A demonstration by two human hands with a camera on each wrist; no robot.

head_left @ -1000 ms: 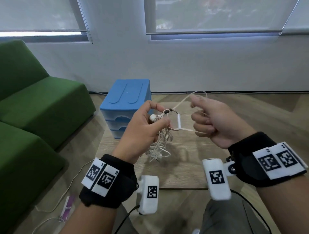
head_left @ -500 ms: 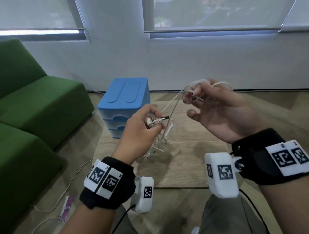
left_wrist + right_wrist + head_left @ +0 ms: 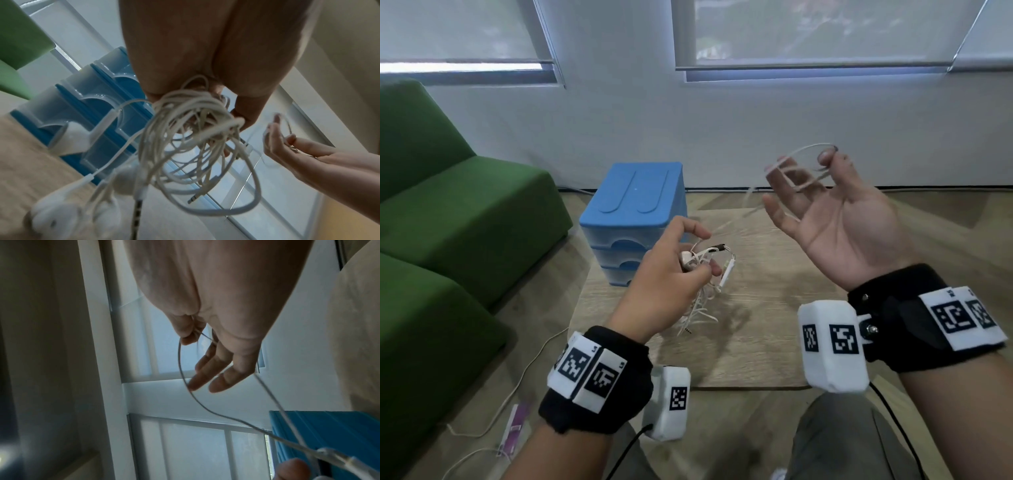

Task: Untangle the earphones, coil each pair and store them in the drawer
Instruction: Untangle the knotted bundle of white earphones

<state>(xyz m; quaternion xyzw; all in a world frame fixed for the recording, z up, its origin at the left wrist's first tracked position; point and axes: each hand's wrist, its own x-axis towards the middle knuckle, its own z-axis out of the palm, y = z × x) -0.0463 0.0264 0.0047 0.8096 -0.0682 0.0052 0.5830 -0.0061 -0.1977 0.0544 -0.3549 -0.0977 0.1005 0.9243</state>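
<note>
A tangle of white earphones [image 3: 703,274] hangs from my left hand [image 3: 705,255], which grips its top above the low wooden table; earbuds, an inline remote and a jack plug dangle below in the left wrist view [image 3: 195,138]. One thin strand [image 3: 801,150] runs up and right to my right hand [image 3: 822,168], held palm up with its fingers spread. That strand loops over the fingers, and thumb and index finger pinch it [image 3: 191,334]. The blue drawer unit [image 3: 633,205] stands behind my left hand with all its drawers closed.
A green sofa [image 3: 448,222] fills the left side. The wooden table [image 3: 756,335] lies below my hands. On the floor at lower left are a loose white cable [image 3: 517,394] and a small purple and white item [image 3: 513,428]. A white wall with windows is behind.
My right hand has risen up and to the right, turned palm up and spread its fingers, drawing a strand out of the tangle. My left hand has sunk a little with the bundle.
</note>
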